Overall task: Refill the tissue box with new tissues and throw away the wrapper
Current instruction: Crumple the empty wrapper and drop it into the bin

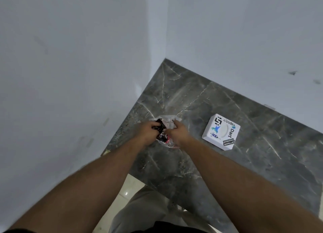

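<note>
Both hands meet over the dark grey veined marble counter (201, 162), near its corner against the pale walls (70, 57). The left hand (148, 132) has its fingers curled tight around the crumpled clear plastic wrapper with black and red print (163, 132). The right hand (178, 133) pinches the wrapper's other side, fingers closed on the film. The wrapper bunches between the two hands, just above the counter. The square white tissue box covered in stickers (221, 131) lies flat on the counter to the right, apart from the hands.
</note>
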